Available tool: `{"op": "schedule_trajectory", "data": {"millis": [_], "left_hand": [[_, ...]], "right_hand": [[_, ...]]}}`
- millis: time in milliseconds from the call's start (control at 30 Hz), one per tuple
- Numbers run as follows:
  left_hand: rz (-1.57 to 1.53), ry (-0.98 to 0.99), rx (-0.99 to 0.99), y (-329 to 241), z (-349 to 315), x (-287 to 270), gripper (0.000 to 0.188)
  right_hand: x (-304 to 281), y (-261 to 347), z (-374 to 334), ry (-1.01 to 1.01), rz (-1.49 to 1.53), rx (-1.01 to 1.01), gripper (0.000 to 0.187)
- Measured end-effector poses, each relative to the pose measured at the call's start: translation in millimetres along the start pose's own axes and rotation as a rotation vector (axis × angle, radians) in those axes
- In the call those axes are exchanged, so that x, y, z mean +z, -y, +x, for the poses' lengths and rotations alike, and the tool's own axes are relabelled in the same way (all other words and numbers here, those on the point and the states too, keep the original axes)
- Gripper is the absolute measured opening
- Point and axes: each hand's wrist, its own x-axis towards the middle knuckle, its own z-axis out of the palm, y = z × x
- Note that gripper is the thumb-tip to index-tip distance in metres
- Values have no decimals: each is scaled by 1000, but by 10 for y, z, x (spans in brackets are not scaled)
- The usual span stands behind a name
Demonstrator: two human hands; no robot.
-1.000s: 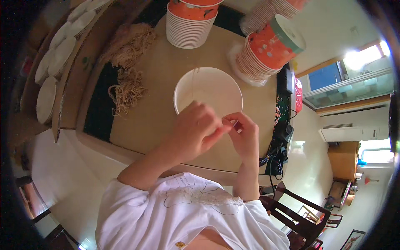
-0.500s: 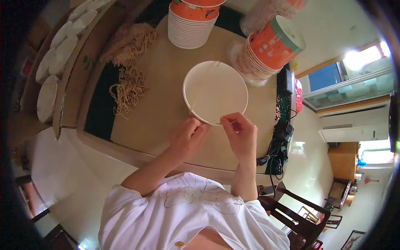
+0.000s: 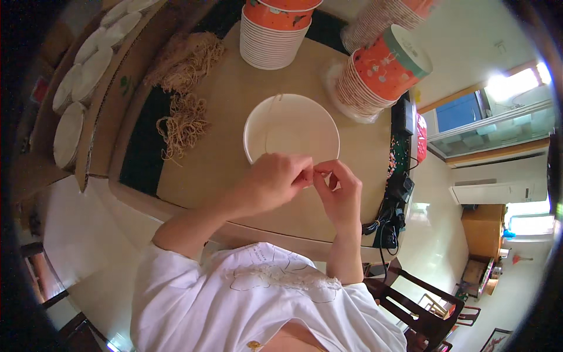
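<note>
- White round lid (image 3: 291,130) lay flat near middle of tan bench (image 3: 234,100), a thin rubber band (image 3: 271,126) stretched across it.
- Left hand (image 3: 275,180) and right hand (image 3: 339,190) met at near rim of lid, fingertips pinched together on band's near end; fingers curled, nearly closed.
- Heap of loose rubber bands (image 3: 183,120) to left of lid, apart from it.
- Stack of orange paper bowls (image 3: 275,32) beyond lid; second stack (image 3: 381,73) tipped on its side to right.
- White lids in cardboard box (image 3: 79,88) at far left.
</note>
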Motion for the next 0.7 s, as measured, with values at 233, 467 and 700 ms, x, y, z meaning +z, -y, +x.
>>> {"op": "schedule_trajectory", "data": {"millis": [233,467,700], "left_hand": [[-237,186,-56,77,155,-263,18],[-149,352,195,159,134,-331,8],[-48,211,148,167,90,-338,6]], "right_hand": [[11,-53,8,30,273,84,1],[-26,-65,43,64,338,79,6],[-28,-145,90,97,288,27,6]]}}
